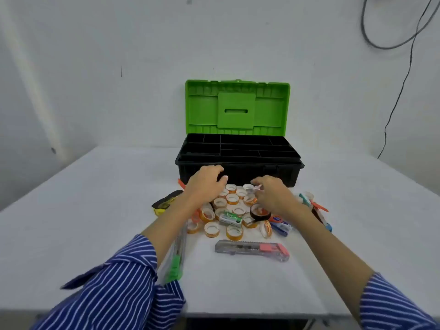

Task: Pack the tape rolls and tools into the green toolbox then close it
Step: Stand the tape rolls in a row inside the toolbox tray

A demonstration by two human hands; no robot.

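No brand or lettering can be read with certainty; white marks are seen on the small green box among the rolls, too blurred to make out.

One toolbox is set at the far middle of the white desk, against the wall. Its bright green lid is raised upright, ribbed on the inside, with a slotted square panel at centre. The base is black, and a black divided tray is seated in its top; roughly eight compartments are seen, none with visible contents.

Just in front of the box a heap of small tape rolls lies on the desk: orange-printed with white cores, roughly twenty where counted, some hidden under the arms. One darker black-edged roll is noted at the right of the heap.

Two utility knives are counted: a clear one with a pink slider nearest the viewer, and one with a green slider partly under the left forearm. A black and yellow tool lies to the left. Orange and blue items are bunched at the right, unclear.

Left hand: fingers curled downward over the heap's far left; whether anything is gripped cannot be told. Right hand: fingers bent, something small and pale apparently pinched at the fingertips, not identifiable. Striped blue sleeves are rolled up.
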